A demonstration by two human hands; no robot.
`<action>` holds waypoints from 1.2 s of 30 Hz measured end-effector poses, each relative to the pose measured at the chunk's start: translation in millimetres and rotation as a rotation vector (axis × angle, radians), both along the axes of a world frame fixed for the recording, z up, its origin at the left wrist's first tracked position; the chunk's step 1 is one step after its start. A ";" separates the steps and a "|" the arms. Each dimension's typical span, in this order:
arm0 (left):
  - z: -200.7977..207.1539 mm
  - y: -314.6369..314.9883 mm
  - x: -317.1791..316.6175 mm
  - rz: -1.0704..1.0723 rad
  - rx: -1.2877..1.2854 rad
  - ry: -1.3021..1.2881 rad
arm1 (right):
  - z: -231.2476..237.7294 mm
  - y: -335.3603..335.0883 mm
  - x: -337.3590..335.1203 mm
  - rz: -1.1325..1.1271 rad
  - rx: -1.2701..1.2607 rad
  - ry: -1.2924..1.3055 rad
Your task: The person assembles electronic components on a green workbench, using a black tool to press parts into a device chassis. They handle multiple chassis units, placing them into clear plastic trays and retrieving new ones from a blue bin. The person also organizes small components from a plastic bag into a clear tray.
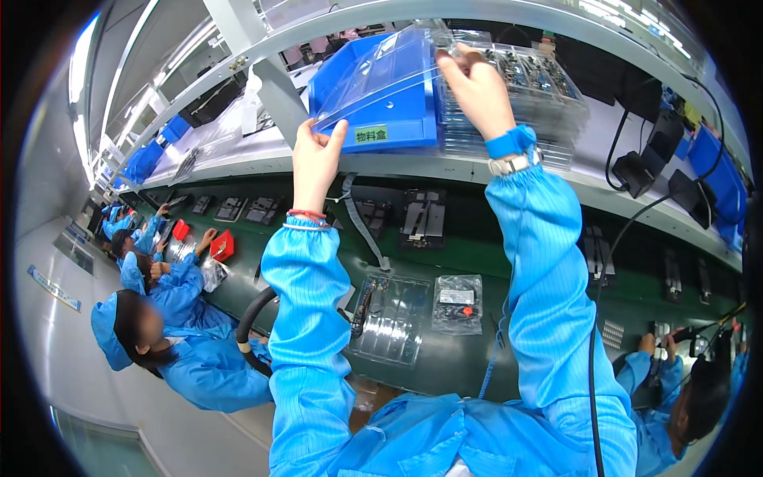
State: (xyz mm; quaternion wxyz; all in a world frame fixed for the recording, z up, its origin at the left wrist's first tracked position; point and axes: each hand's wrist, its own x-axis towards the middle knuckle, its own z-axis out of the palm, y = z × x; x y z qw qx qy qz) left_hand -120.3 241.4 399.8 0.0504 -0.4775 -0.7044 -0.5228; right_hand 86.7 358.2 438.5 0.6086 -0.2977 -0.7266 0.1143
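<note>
Transparent tray (pixel 383 70) between both grips (pixel 318 159) (pixel 482 89)

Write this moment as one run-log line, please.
left hand: holds clear tray; right hand: holds its other end; clear tray: above blue bin; stacked trays: right of blue bin

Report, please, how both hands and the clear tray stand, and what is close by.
Left hand and right hand holding clear tray. Tray over blue bin. Tray stack beside bin, near right hand.
</note>
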 end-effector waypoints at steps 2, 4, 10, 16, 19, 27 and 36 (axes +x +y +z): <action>-2.6 -3.0 -12.0 0.097 -0.061 0.136 | -0.6 2.4 -11.8 -0.391 0.165 -0.205; -3.4 -4.6 -14.2 0.166 -0.089 0.216 | 0.3 -0.2 -16.9 -0.435 0.190 -0.319; -7.4 -35.4 14.5 0.220 -0.067 0.235 | -9.9 -36.0 7.0 -0.460 0.396 -0.290; -8.0 -30.9 89.2 -0.427 0.270 0.104 | -26.0 8.0 113.1 -0.367 0.237 0.038; -1.0 18.1 119.6 -0.538 0.353 0.254 | -17.9 54.1 129.6 -0.531 -0.081 -0.039; -5.6 67.3 155.8 -0.087 0.239 0.545 | -11.0 112.7 157.3 -0.440 -0.508 -0.348; -11.3 68.4 144.1 -0.063 0.276 0.452 | -2.5 67.0 166.2 -0.550 -0.284 -0.444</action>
